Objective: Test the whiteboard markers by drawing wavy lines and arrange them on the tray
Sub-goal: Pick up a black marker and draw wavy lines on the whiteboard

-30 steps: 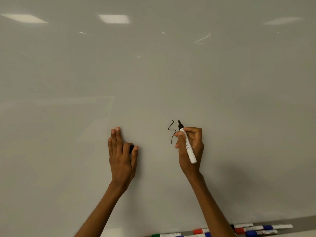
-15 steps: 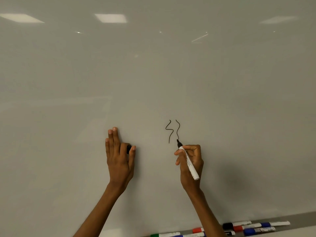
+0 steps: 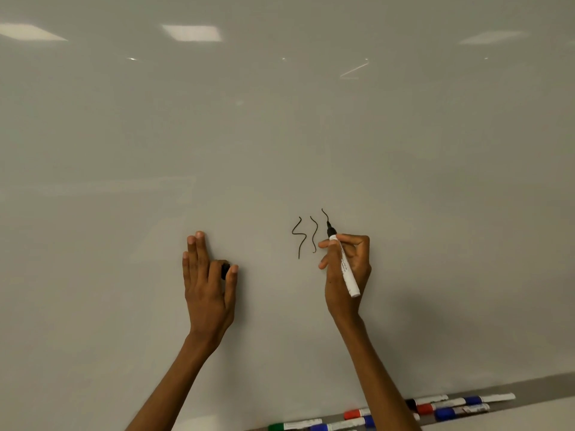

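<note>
The left hand (image 3: 207, 284) hides most of a small black thing, probably a cap (image 3: 224, 270), pinched between thumb and forefinger. The right forearm (image 3: 382, 390) covers part of a red marker (image 3: 354, 413) and a blue marker (image 3: 369, 420). The bottom edge cuts off the green marker (image 3: 292, 426) and both forearms. Print on the black marker (image 3: 346, 270) is too small to read.

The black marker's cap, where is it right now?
In the head view, the black cap sits in the left hand, tucked between its thumb and forefinger against the whiteboard, to the left of the wavy lines.
</note>
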{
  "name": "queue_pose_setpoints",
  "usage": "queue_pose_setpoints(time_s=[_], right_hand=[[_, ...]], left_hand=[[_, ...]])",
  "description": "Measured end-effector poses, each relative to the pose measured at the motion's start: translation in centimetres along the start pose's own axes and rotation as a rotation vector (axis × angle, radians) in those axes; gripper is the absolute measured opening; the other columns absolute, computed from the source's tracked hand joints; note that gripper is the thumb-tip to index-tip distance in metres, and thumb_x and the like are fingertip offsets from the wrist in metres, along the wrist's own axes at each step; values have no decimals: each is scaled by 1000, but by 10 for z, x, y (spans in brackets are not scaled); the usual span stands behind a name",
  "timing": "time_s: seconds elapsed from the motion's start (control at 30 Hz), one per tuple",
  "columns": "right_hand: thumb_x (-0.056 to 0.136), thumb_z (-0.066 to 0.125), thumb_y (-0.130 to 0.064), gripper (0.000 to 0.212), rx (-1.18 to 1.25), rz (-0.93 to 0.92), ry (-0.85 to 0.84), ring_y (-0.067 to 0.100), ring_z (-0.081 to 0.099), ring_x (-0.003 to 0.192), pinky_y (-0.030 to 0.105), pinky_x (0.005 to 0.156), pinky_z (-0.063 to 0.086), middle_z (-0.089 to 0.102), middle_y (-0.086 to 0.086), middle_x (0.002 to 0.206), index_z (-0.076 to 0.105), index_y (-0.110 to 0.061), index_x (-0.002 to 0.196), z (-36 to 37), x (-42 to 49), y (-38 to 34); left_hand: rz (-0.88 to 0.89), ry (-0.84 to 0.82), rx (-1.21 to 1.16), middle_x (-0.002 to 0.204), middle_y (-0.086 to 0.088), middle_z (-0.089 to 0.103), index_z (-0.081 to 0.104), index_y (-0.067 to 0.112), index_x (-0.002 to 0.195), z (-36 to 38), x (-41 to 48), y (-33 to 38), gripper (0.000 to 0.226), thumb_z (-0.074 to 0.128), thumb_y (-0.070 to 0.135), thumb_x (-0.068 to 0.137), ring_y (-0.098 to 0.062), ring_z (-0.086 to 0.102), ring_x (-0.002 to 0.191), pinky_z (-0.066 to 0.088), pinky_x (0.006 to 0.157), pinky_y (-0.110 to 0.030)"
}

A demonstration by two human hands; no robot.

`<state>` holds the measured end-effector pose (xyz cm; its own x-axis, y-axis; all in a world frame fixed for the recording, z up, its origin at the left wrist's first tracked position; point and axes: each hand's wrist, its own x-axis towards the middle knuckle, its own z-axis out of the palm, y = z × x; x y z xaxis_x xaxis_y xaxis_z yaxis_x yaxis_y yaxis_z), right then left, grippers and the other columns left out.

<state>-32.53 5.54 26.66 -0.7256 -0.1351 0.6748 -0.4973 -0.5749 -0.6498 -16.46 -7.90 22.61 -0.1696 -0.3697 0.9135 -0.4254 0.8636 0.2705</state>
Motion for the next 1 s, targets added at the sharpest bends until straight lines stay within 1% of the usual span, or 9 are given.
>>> queue_pose_setpoints(time_s=[0.17,0.3,0.47,0.57,0.63,0.7,0.77,0.9,1.0], right_hand=[[86,58,-36,6,-10,46,-12,22,57,55,23,54,50,70,4,81,54,-33,87,-13,-16,10],[84,59,-40,13,-62,87,-19,19,57,54,22,54,51,69,6,79,53,-29,87,-23,-27,17],[84,61,-41,11,-94,103,-36,20,59,56,28,52,52,68,2,79,57,-32,88,-31,-40,12],[84,61,-42,19,-58,137,-68,17,60,59,26,54,52,69,3,81,60,-25,92,-33,-60,1],[85,59,-40,23,-6,214,-127,19,57,56,23,51,47,69,4,82,62,-19,92,-33,-79,-4],[87,52,-41,31,47,316,-182,24,55,55,21,48,41,69,8,86,65,-15,95,-36,-100,-3],[91,43,-38,37,107,438,-263,26,54,54,25,44,36,70,12,89,68,-13,99,-41,-123,5],[84,49,-44,40,146,645,-463,26,53,53,27,44,37,69,16,84,69,-14,101,-53,-163,16],[73,60,-45,47,105,762,-542,22,56,54,25,45,44,68,13,77,62,-9,104,-53,-184,19]], left_hand=[[-8,12,-13,159,-20,16,54,4,79,1,0,2,31,43,25,100,-32,8,151,10,122,-44],[-2,5,-36,160,-19,15,56,3,82,0,0,3,29,45,24,99,-32,8,151,10,122,-46],[-2,-51,-92,161,-17,13,59,5,86,-8,0,6,28,45,26,100,-31,6,151,9,122,-47],[-21,-36,-108,153,-16,36,63,8,92,-21,-9,10,21,51,23,98,-29,22,147,25,117,-48],[-111,-18,-158,128,-6,55,67,10,97,-31,-24,19,19,54,23,97,-22,44,128,40,102,-45],[-255,-57,-307,106,3,62,69,14,102,-39,-45,29,16,56,22,98,-14,56,101,47,85,-35],[-519,-83,-489,97,3,69,69,16,107,-46,-72,31,14,58,20,98,-14,64,86,50,75,-25],[-1253,28,-853,105,-19,72,67,10,105,-51,-128,15,14,57,15,98,-23,72,85,54,75,-27],[-1669,-21,-1105,117,-19,68,64,10,94,-59,-155,4,13,54,16,99,-21,73,88,57,79,-29]])
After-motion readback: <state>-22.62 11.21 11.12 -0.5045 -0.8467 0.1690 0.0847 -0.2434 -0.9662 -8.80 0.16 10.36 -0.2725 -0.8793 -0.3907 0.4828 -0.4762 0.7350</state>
